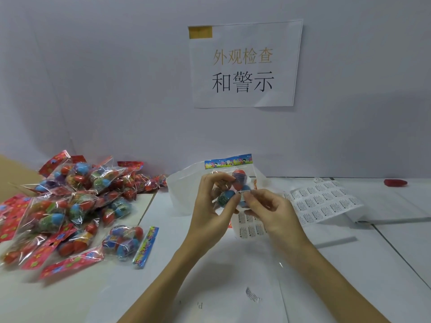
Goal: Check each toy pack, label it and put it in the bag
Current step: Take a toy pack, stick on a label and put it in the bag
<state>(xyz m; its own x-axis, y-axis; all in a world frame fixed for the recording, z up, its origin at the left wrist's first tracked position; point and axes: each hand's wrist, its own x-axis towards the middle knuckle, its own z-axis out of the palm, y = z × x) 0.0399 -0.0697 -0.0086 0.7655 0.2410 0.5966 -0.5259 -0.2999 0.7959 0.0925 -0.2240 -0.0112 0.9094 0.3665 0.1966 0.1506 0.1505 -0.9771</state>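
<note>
toy pack [229,183] of eggs in both hands – left [211,206], right [268,210]

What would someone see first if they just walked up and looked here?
Probably the two hands in the middle: the left hand holds up a toy pack while the right hand sticks a small label on it. Next, the big colourful pile of toy packs on the left, and the paper sign on the wall.

Paper sign and a small red object beyond the hands

A white paper sign [245,64] with printed characters hangs on the pale wall [116,78], above the hands; a small red object [395,183] lies on the white surface [349,264], far right of them
</note>
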